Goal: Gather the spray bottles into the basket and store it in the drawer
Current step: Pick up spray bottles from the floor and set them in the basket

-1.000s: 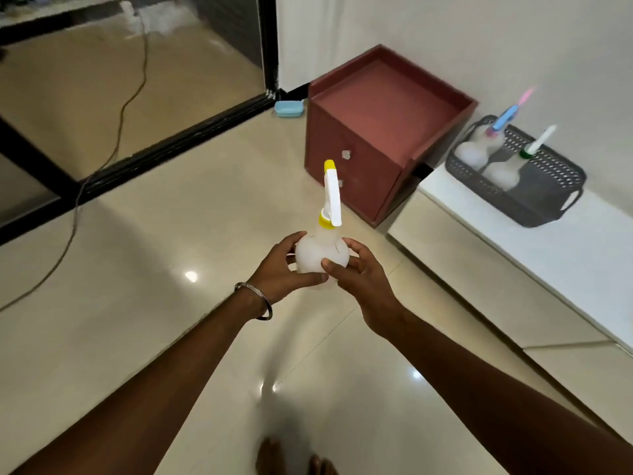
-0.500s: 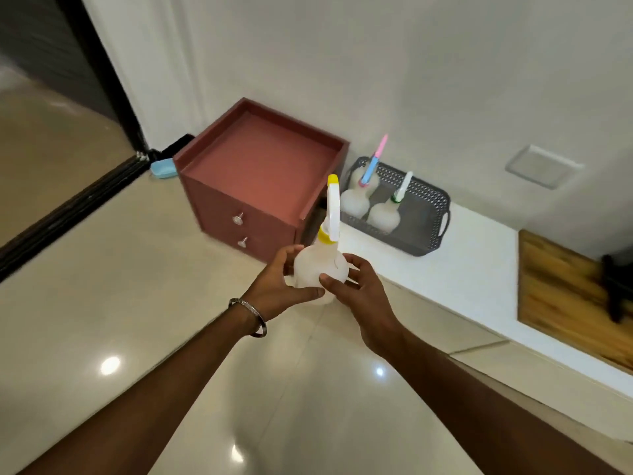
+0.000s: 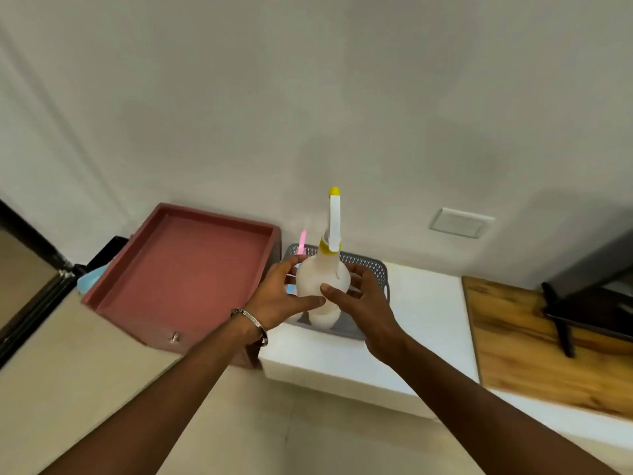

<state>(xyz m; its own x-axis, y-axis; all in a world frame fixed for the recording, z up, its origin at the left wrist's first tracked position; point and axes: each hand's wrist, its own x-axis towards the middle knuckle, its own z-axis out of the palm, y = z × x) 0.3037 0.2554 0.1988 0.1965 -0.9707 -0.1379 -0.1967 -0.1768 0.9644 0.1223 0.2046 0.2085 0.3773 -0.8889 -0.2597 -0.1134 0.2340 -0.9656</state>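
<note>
I hold a white spray bottle [image 3: 320, 279] with a yellow collar and yellow-tipped nozzle upright between both hands. My left hand [image 3: 279, 296] grips its left side and my right hand [image 3: 364, 303] its right side. The bottle hangs just above the grey perforated basket [image 3: 371, 265], which stands on a low white ledge [image 3: 421, 310]. Inside the basket a pink-tipped spray bottle [image 3: 302, 243] shows behind my left hand, and another white bottle's base [image 3: 325, 318] peeks out below. The red drawer cabinet [image 3: 185, 272] stands left of the basket, its knob [image 3: 174, 337] facing me.
A wooden board [image 3: 534, 341] lies on the ledge to the right with a dark stand [image 3: 589, 303] on it. A light blue object [image 3: 85, 282] lies on the floor behind the cabinet. A dark door frame [image 3: 30, 296] runs along the left.
I have moved close to the ledge, carrying the yellow-tipped bottle from in front of the cabinet to just above the basket. Both hands keep their hold.
</note>
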